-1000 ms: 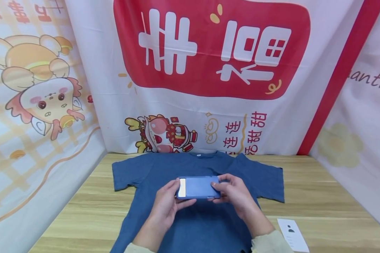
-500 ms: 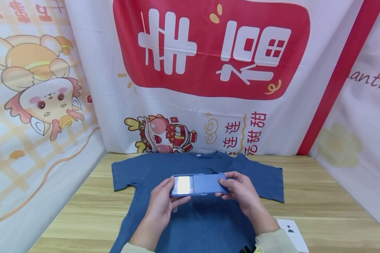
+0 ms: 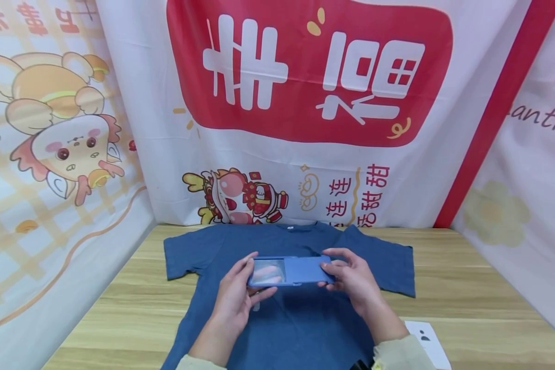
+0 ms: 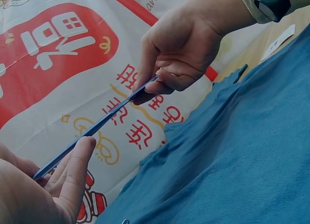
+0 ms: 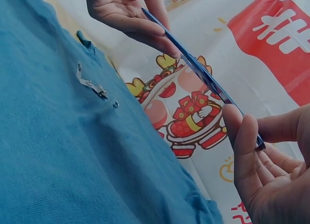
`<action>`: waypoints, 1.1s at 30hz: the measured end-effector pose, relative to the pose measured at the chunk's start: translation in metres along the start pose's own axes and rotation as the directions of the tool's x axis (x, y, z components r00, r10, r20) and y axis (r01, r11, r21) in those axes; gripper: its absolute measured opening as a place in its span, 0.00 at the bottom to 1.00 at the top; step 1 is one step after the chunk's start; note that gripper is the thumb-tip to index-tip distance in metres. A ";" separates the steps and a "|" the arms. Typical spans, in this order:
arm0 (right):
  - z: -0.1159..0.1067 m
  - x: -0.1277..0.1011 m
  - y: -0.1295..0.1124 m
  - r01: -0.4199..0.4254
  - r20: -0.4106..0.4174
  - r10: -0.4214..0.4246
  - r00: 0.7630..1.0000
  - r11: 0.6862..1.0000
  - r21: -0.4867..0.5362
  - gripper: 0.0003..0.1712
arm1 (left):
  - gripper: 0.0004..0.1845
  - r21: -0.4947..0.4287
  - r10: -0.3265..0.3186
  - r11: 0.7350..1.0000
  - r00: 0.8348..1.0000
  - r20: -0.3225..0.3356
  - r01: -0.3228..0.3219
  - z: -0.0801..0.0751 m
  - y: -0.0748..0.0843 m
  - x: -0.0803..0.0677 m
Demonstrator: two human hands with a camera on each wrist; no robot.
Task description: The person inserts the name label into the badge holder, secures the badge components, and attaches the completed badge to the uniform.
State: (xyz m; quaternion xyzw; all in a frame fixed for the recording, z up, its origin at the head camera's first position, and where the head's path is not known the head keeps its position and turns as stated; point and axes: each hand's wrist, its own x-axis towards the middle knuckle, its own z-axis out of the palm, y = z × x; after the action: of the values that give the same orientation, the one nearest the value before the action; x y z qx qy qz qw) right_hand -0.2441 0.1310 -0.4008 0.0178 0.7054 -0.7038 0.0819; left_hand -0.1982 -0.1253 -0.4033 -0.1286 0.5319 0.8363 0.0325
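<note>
Blue case: thin, flat, rectangular blue case, plastic by its look (image 3: 309, 269), raised between both hands above the shirt, not touching it; a glossy, mirror-like pane (image 3: 269, 272) fills its left part.
Left hand: I see the left hand (image 3: 236, 290) gripping the pane end, thumb at the edge, fingers beneath, gap only case-thick; probably edge-held to leave the pane uncovered.
Right hand: right hand (image 3: 351, 277) pinches the plain end, fingers parted just by its thickness; I read opposite-end grips as steadying both parts.
Case tilt: pane faces the head camera, presumably for viewing.
Shirt: dark-blue knit T-shirt (image 3: 300, 329), sleeves spread on the pale wood-grain table (image 3: 472, 288), likely as soft backing.
Metal piece: small silvery piece (image 5: 91, 84) on shirt; can't tell what.
Card: white paper card, dark icon (image 3: 429, 343), right of shirt, out of the hands' way, I guess.
</note>
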 end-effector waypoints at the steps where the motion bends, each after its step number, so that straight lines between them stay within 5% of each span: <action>1: 0.000 0.000 0.000 0.000 -0.009 0.000 1.000 1.000 -0.006 0.25 | 0.25 0.001 0.001 1.000 1.000 0.001 -0.001 0.000 0.000 0.000; 9: -0.003 0.001 0.001 -0.003 -0.059 0.000 0.998 0.999 -0.045 0.22 | 0.27 0.017 0.006 1.000 1.000 0.007 -0.006 0.000 -0.001 0.000; 33: -0.021 0.009 0.008 -0.006 -0.136 -0.006 0.991 0.996 -0.088 0.23 | 0.26 -0.017 0.048 0.999 0.993 -0.108 -0.050 0.000 0.002 0.001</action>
State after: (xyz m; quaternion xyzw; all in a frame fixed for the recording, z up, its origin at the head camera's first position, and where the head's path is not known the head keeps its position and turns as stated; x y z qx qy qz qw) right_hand -0.2535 0.1511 -0.4098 0.0621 0.7398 -0.6691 0.0342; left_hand -0.1992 -0.1263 -0.4020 -0.1604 0.5277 0.8340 -0.0180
